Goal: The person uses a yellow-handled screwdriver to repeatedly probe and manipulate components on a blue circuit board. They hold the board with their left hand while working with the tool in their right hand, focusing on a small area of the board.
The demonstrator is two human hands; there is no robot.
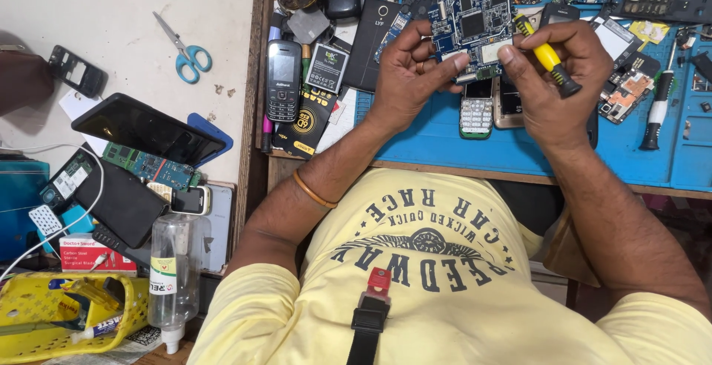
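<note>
Hovering above the blue counter [445,142], a blue circuit board [475,20] is pinched between both hands; the left hand [408,76] is closed on its edge; a yellow screwdriver [547,57] is gripped by the right hand [552,76].

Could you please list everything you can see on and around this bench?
circuit board: one, blue, held up in both hands
screwdriver: one, yellow and black, in the right hand
keypad phone: one, black, upright at the mat's left edge
battery: one, black, beside that phone
work mat: one, blue, covered in phone parts
scissors: one, blue-handled, on the white top
tablet: one, black, left stack
bottle: one, clear, lower left
basket: one, yellow, bottom left
bangle: one, orange, left wrist
left hand: grips board
right hand: grips board and screwdriver
</note>
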